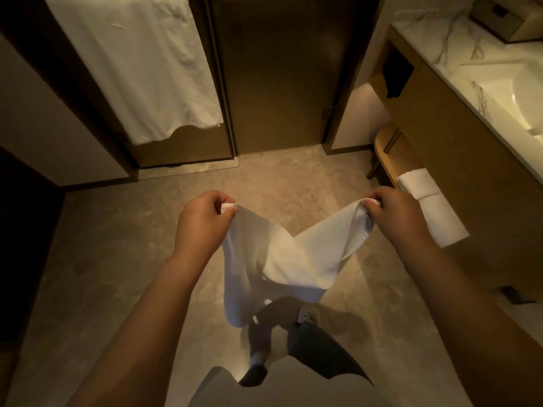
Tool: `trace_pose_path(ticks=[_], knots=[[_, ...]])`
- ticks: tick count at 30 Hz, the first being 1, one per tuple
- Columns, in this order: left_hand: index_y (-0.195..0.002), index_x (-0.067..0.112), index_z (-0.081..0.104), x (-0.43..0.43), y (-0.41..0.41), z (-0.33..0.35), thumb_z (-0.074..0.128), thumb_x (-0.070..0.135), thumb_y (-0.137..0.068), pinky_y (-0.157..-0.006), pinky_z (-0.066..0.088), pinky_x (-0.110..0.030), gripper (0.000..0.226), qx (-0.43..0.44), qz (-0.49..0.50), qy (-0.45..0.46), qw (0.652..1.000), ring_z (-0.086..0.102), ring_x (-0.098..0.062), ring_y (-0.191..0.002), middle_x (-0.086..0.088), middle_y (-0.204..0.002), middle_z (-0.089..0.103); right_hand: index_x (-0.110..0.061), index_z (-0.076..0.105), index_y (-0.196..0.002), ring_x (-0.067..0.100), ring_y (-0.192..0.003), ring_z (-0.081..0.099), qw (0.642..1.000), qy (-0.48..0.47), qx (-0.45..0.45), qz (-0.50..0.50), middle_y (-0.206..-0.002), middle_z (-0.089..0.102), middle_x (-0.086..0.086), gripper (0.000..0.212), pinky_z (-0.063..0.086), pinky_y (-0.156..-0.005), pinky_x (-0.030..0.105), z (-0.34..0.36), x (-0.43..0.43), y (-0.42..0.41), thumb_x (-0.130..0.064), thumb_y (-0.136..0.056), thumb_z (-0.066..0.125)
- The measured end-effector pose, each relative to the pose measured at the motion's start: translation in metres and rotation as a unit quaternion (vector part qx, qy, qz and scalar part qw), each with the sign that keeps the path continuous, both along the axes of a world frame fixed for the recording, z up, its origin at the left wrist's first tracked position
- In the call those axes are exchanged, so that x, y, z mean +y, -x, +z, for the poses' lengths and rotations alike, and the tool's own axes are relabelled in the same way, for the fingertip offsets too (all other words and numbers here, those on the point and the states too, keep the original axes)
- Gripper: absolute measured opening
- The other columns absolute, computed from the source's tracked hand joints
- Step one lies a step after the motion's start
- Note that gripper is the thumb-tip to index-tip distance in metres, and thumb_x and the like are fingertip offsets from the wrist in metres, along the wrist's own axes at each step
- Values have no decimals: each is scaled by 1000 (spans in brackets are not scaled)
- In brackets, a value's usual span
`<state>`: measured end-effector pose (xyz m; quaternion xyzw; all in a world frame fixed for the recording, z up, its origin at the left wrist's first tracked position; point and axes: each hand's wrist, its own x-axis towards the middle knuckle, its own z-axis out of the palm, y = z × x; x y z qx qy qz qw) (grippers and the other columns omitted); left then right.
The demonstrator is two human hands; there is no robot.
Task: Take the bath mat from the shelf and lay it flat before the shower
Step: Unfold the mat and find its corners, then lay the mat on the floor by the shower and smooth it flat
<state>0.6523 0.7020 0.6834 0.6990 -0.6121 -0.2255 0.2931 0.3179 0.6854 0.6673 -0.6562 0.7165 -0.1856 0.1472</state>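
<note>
Large white towel [132, 69] hangs on dark glass door ahead; folded white towel [432, 207] on wooden shelf at right, under marble surface [458, 51]. Beige stone floor [102, 259] bare ahead. Left hand [205, 221], right hand [393, 218] each pinched closed on corner of white cloth bath mat [273, 259], sagging twisted between, above floor.

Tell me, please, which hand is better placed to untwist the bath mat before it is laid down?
Probably the right hand: the bath mat bunches and folds over beside it, whereas the left hand pinches a clean corner.

Head camera, looking steeply down
</note>
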Motion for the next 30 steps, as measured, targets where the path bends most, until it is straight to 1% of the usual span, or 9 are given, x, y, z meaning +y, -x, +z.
trace_pose_path(ticks=[3, 6, 8, 13, 16, 20, 25, 28, 30], knots=[[-84, 26, 64, -21, 11, -7, 63, 26, -86, -60, 51, -29, 2, -3, 13, -32, 999, 58, -9, -72, 11, -78, 61, -14, 67, -96, 17, -71, 54, 1000, -13, 8, -2, -89, 68, 9, 15, 41, -67, 27, -12, -24, 19, -25, -89, 59], [-82, 28, 62, -44, 23, -9, 63, 24, -86, -52, 42, -23, 6, -29, 29, -41, 998, 56, -8, -69, 11, -76, 60, -12, 66, -95, 19, -71, 52, 999, -36, 8, -22, -91, 67, 13, 15, 42, -67, 30, -20, -55, 39, -23, -89, 58], [-82, 27, 62, -59, 31, -9, 63, 22, -86, -51, 41, -23, 6, -32, 35, -48, 998, 55, -7, -69, 10, -76, 60, -14, 65, -94, 19, -71, 53, 999, -45, 7, -22, -90, 67, 12, 13, 44, -68, 30, -23, -74, 53, -24, -89, 58], [-89, 20, 66, -91, 57, -8, 62, 20, -87, -67, 54, -36, 4, -54, 56, -68, 995, 59, -14, -76, 0, -84, 65, -22, 59, -85, 19, -70, 52, 998, -68, 1, -7, -88, 66, 11, 6, 38, -63, 27, -26, -118, 78, -27, -88, 59], [-100, 13, 69, -109, 66, -9, 62, 18, -88, -74, 54, -39, 15, -64, 49, -70, 994, 62, -19, -83, -4, -91, 69, -19, 65, -93, 21, -73, 54, 996, -91, 0, -2, -92, 66, 11, 10, 39, -64, 27, -29, -147, 87, -25, -88, 60], [-100, 14, 70, -135, 70, -12, 61, 18, -89, -71, 52, -36, 15, -83, 48, -79, 992, 61, -19, -81, -5, -91, 69, -19, 67, -95, 20, -72, 53, 996, -88, -4, 15, -87, 64, 7, 14, 38, -65, 28, -32, -178, 90, -24, -90, 56], [-95, 19, 70, -184, 63, -23, 60, 21, -89, -62, 46, -31, 13, -101, 54, -83, 990, 59, -17, -78, -1, -89, 68, -21, 63, -88, 21, -70, 52, 996, -88, 5, 24, -80, 58, 5, 10, 39, -63, 30, -36, -227, 81, -25, -91, 55], [-90, 24, 69, -225, 54, -32, 59, 22, -87, -64, 51, -35, 11, -115, 50, -88, 988, 60, -18, -79, 1, -88, 68, -21, 62, -87, 21, -69, 52, 996, -91, 7, 16, -79, 58, 5, 10, 39, -62, 29, -40, -260, 73, -25, -91, 54], [-86, 27, 69, -254, 46, -37, 59, 22, -85, -63, 50, -32, 11, -119, 45, -94, 987, 60, -18, -78, 3, -86, 68, -19, 63, -85, 21, -67, 51, 996, -83, 17, 8, -79, 61, 8, 11, 36, -57, 27, -42, -284, 68, -24, -91, 54]])
